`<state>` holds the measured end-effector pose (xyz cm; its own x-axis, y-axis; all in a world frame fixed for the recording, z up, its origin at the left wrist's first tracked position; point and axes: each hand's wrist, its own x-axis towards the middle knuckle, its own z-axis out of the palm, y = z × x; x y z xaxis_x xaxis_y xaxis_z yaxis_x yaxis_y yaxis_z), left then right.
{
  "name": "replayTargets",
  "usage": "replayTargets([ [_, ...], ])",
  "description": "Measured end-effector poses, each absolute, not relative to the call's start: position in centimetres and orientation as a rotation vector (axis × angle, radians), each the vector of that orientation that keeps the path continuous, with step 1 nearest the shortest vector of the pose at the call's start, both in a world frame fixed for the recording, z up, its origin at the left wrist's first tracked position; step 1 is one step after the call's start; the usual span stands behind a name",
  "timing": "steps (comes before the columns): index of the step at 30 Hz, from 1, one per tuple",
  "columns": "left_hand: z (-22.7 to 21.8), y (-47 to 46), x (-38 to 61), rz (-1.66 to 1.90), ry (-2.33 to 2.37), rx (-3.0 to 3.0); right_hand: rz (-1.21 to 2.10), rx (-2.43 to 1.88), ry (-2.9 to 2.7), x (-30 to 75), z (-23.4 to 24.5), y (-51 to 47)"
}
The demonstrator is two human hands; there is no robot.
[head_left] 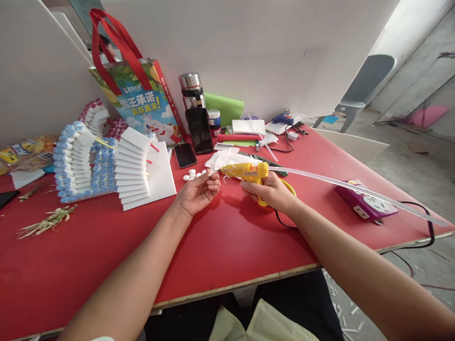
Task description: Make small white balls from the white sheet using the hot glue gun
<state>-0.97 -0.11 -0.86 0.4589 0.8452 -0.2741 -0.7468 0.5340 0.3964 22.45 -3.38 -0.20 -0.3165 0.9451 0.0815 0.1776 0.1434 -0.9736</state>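
Note:
My right hand (270, 192) grips a yellow hot glue gun (246, 172), its nozzle pointing left. A long clear glue stick (355, 190) juts out of the gun's back to the right, past the table edge. My left hand (197, 192) lies palm up just left of the nozzle, fingers curled, pinching a small white piece (214, 173) at the fingertips. More small white pieces (190, 175) lie on the red table (227, 246) just beyond the left hand. A crumpled white plastic bag (227, 159) sits behind the gun.
A white stepped foam model with blue-capped rows (103, 166) stands at left. Two phones (185, 155), a steel flask (191, 90), a printed bag with red handles (142, 94) and foam sheets (245, 127) line the back. A purple power strip (366, 202) lies right. Dried sprigs (46, 222) lie left.

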Motion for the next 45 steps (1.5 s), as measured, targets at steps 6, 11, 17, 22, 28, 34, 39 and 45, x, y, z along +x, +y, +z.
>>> replayTargets([
  [6, -0.59, -0.40, -0.70, 0.970, 0.485, 0.242, 1.231, -1.087, -1.645, 22.47, -0.45, -3.19],
  [11, -0.48, -0.49, -0.60, 0.963, 0.495, 0.255, 1.229, -1.025, -1.610, 22.55, -0.68, -3.02],
  [17, -0.46, -0.56, -0.58, 0.950, 0.490, 0.240, 1.249, -1.004, -1.571, 22.47, -0.30, -3.16],
  [22, -0.35, -0.62, -0.53, 0.948, 0.490, 0.229, 1.255, -0.968, -1.569, 22.51, -0.27, -3.14],
  [28, -0.36, -0.53, -0.59, 0.948, 0.499, 0.233, 1.257, -0.983, -1.577, 22.48, -0.54, -3.09],
  [34, -0.46, -0.56, -0.56, 0.928, 0.484, 0.238, 1.264, -0.969, -1.567, 22.52, -0.30, -3.18],
  [39, -0.33, -0.51, -0.64, 0.944, 0.486, 0.215, 1.271, -0.948, -1.578, 22.49, -0.33, -3.15],
  [45, -0.34, -0.35, -0.82, 0.964, 0.454, 0.220, 1.275, -1.021, -1.565, 22.50, -0.68, -3.12],
])
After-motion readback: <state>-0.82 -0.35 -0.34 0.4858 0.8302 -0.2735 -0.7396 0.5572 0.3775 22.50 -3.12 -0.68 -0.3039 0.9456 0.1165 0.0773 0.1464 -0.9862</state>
